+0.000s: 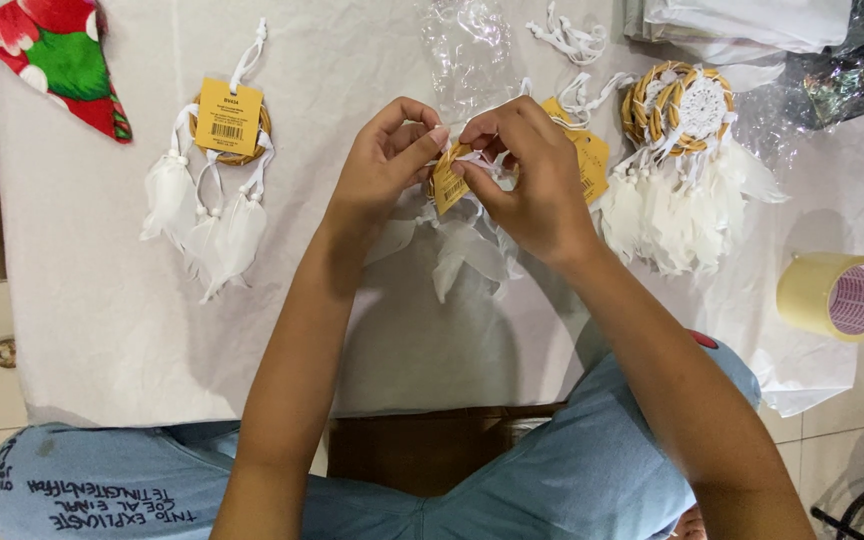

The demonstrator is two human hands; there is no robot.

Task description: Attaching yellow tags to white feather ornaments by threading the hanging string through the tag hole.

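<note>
Over the white cloth (102,300), both hands' fingers (407,150) clamped on a dreamcatcher (467,235), feathers toward the person.

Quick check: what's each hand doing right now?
Left hand: pinched shut on the yellow tag.
Right hand: pinched shut on the same yellow tag.

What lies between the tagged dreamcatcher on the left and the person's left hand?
Only bare white cloth between the dreamcatcher and the left hand, in the head view.
</note>
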